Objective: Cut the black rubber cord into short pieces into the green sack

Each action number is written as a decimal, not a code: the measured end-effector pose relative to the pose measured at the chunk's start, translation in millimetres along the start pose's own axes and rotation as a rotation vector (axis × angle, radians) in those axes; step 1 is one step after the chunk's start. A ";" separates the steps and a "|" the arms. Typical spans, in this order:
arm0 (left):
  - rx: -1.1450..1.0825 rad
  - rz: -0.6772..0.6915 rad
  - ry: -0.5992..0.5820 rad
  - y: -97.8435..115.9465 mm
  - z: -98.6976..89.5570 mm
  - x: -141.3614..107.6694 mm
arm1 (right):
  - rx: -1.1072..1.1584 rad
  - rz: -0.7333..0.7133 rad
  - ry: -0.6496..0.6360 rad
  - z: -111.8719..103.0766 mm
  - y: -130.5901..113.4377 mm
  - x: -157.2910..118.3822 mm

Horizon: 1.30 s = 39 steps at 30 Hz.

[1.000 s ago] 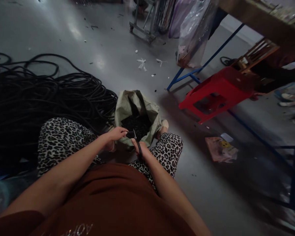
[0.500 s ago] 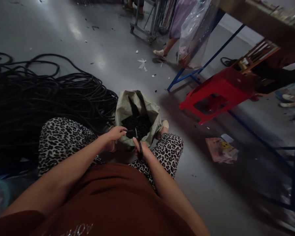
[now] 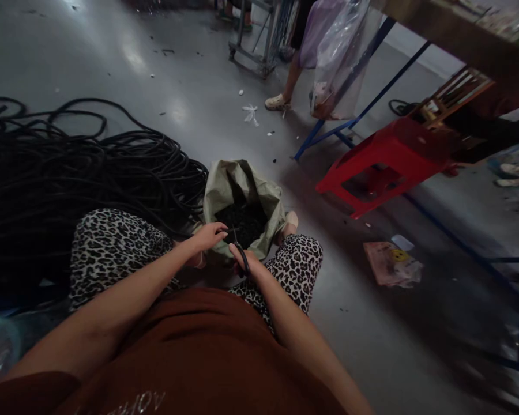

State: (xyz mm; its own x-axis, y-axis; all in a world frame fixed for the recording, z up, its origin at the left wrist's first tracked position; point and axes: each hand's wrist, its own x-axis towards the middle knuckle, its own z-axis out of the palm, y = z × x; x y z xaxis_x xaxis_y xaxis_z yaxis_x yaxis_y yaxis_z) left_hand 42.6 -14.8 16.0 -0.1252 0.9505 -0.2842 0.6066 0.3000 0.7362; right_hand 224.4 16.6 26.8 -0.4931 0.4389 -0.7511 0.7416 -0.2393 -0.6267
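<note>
My left hand (image 3: pixel 211 235) is closed, thumb and fingers pinched, over the near left rim of an open woven sack (image 3: pixel 270 233). A black rubber cord (image 3: pixel 179 234) runs from the heap at the left into this hand, and its tip by the fingers is hard to make out. My right hand (image 3: pixel 247 264) grips black-handled scissors (image 3: pixel 243 256), their blades pointing up over the sack close to my left fingertips. Inside the sack lie many short black pieces (image 3: pixel 246 222). The sack stands on the floor between my knees.
A large heap of black cord (image 3: pixel 90 167) covers the floor at the left. To the right are a red plastic stool (image 3: pixel 384 155), a blue-legged table (image 3: pixel 454 29) and a flat plastic packet (image 3: pixel 383 262). Another person's foot (image 3: pixel 277 102) is beyond the sack.
The scissors and my right hand have shifted slightly left, towards my left fingers. My left hand has moved a little right. The other person's foot has shifted left.
</note>
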 end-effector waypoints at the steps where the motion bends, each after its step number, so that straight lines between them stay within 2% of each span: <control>1: 0.000 0.002 -0.004 0.1 0.3 -0.2 | -0.006 -0.004 0.000 0.1 0.3 0.2; 7: 0.020 0.018 -0.029 -3.0 2.7 0.1 | -0.017 0.001 0.005 1.1 3.8 6.0; 17: 0.054 0.033 -0.104 3.5 0.2 -1.6 | -0.008 0.023 0.051 7.2 15.5 23.1; 22: 0.030 0.035 -0.131 1.6 1.0 -1.3 | 0.041 0.059 0.027 6.2 10.2 17.4; 26: -0.003 -0.003 -0.147 0.6 0.4 -1.8 | 0.074 0.008 -0.005 4.6 6.2 10.8; 30: -0.047 -0.050 -0.163 -1.1 -0.1 -2.8 | 0.036 0.019 -0.027 3.8 5.7 10.1; 39: -0.002 -0.030 -0.154 -2.3 1.7 -2.4 | -0.109 -0.027 -0.022 1.3 2.4 8.7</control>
State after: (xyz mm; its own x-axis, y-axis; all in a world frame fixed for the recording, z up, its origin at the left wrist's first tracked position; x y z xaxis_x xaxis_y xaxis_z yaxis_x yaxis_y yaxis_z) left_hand 42.8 -17.9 13.9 -0.0214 0.9178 -0.3965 0.6027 0.3283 0.7273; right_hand 221.3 18.8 18.5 -0.5223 0.4246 -0.7395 0.7724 -0.1320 -0.6213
